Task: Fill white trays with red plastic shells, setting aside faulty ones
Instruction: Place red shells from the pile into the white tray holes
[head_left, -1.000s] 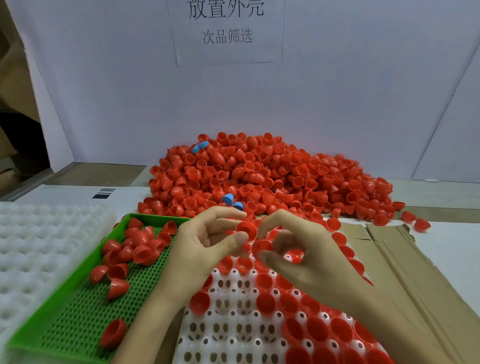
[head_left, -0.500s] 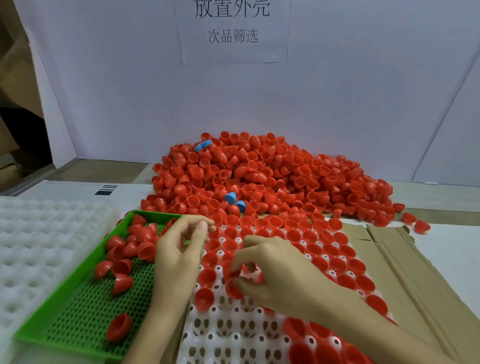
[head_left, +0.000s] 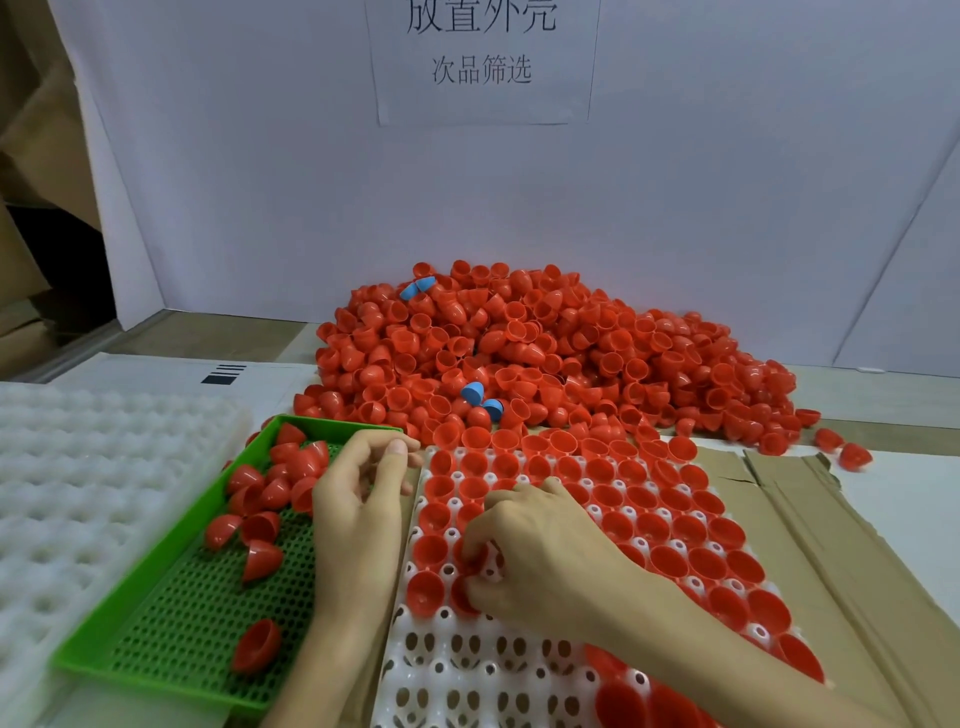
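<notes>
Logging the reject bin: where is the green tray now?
Head view, lower left: the green tray lies between the empty white tray on its left and the part-filled white tray on its right, its right edge under the left hand.

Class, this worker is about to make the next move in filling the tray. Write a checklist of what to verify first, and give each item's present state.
1. Red shell in the right hand grip seated in its cell: cannot tell, the fingers cover it.
2. Empty cells remaining in the white tray: ok, the near rows are bare.
3. Left hand free: ok, no shell shows in it.
4. Room in the green tray for rejects: ok, its near half is mostly bare.
5. Pile all red: not ok, blue pieces lie in it.
</notes>
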